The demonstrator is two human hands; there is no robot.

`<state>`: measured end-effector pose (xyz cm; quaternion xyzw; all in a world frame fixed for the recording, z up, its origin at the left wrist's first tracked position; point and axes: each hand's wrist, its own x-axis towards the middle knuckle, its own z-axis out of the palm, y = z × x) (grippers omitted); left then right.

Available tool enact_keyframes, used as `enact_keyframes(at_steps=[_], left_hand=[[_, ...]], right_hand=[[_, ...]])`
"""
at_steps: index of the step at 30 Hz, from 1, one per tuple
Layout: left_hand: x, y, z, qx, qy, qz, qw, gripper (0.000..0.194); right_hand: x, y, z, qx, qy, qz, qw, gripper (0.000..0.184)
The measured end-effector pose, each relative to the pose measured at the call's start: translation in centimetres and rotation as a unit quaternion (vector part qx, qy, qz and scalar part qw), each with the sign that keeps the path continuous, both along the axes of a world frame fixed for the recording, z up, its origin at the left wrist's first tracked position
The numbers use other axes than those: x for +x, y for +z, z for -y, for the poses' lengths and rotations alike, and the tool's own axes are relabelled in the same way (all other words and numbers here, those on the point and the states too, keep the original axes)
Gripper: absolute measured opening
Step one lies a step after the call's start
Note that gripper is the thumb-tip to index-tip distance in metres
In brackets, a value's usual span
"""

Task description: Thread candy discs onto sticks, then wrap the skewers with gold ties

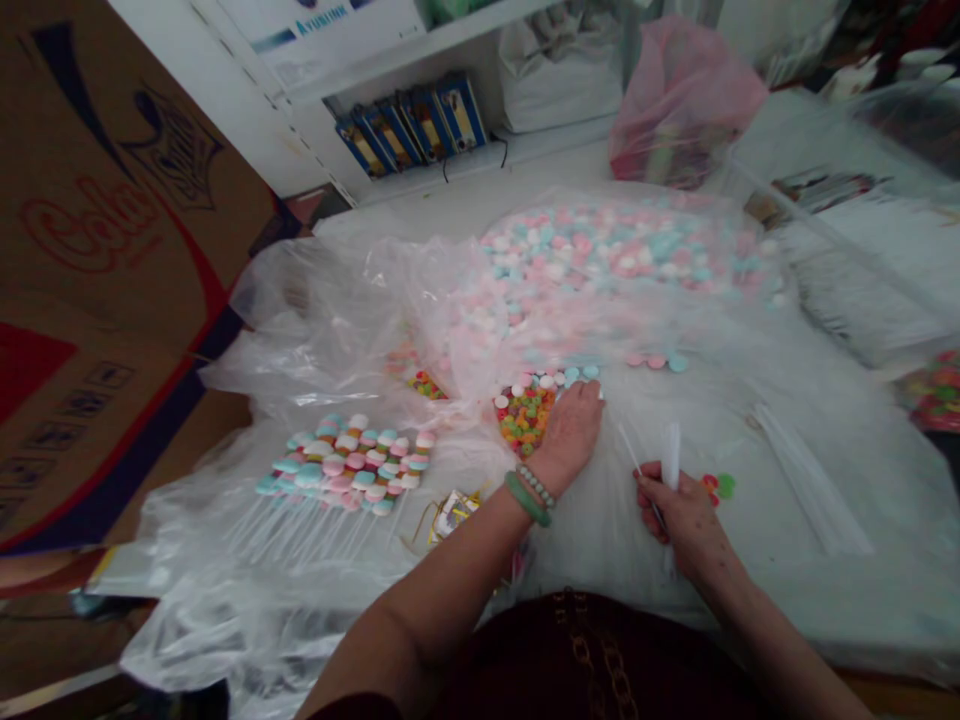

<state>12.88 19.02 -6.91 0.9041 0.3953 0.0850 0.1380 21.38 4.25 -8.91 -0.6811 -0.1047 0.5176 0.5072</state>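
Note:
My left hand [571,432], with a green bangle and a beaded bracelet at the wrist, reaches over the near edge of the candy pile. Its fingers are bunched and bent down beside pale blue and white marshmallows [574,374]; what the fingertips hold is hidden. Just left of it lie small ring-shaped gummy candies [523,420] in orange, green and red. To the right, my right hand [679,515] pinches a thin white stick [627,444], its tip pointing up and left. A white strip or bundle of sticks [671,455] runs by its fingers.
Finished-looking marshmallow skewers [349,465] lie in rows at left on plastic. A large clear bag of marshmallows [585,250] spreads across the back. More white sticks [814,480] and a few red and green gummies [718,488] lie at right. A cardboard box [112,300] stands at left.

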Motion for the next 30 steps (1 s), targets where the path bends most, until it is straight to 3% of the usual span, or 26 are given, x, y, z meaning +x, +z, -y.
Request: enact_keyframes(at_steps=[4, 8, 11, 14, 16, 17, 20, 22, 23, 25, 30], left_hand=[[1.6, -0.2, -1.5, 0.025, -0.075, -0.082, 0.993, 0.029], [1.2, -0.1, -0.2, 0.015, -0.101, -0.114, 0.988, 0.032], [-0.1, 0.1, 1.7, -0.05, -0.082, -0.068, 0.993, 0.03], [-1.4, 0.1, 3.5, -0.182, -0.015, 0.047, 0.982, 0.027], [-2.4, 0.2, 4.0, -0.306, 0.079, 0.161, 0.935, 0.027], [-2.8, 0.4, 4.1, -0.377, 0.133, 0.225, 0.888, 0.027], [-4.3, 1.0, 3.7, -0.562, 0.238, 0.39, 0.689, 0.03], [-5.3, 1.3, 3.2, -0.624, 0.25, 0.453, 0.586, 0.032], [-5.7, 1.4, 3.1, -0.637, 0.252, 0.472, 0.556, 0.032], [-6.2, 1.4, 2.9, -0.645, 0.257, 0.493, 0.523, 0.032], [-6.7, 0.8, 3.1, -0.629, 0.281, 0.53, 0.495, 0.025]], right_hand=[[0.1, 0.2, -0.1, 0.004, 0.0, -0.028, 1.0, 0.02], [0.7, 0.8, -0.2, 0.052, -0.023, -0.084, 0.995, 0.023], [1.0, 1.2, -0.2, 0.074, -0.031, -0.107, 0.991, 0.024], [0.9, 1.3, 0.0, 0.068, -0.015, -0.097, 0.993, 0.022], [0.6, 1.2, 0.2, 0.058, 0.005, -0.08, 0.995, 0.021], [0.4, 1.1, 0.3, 0.052, 0.016, -0.067, 0.996, 0.02], [-0.4, 1.3, 0.4, 0.027, 0.073, 0.016, 0.997, 0.018], [-1.0, 1.5, 0.5, 0.015, 0.126, 0.105, 0.986, 0.021], [-1.3, 1.6, 0.5, 0.014, 0.149, 0.151, 0.977, 0.022], [-1.7, 1.8, 0.4, 0.018, 0.183, 0.225, 0.957, 0.025], [-2.2, 2.0, 0.2, 0.017, 0.207, 0.276, 0.938, 0.028]])
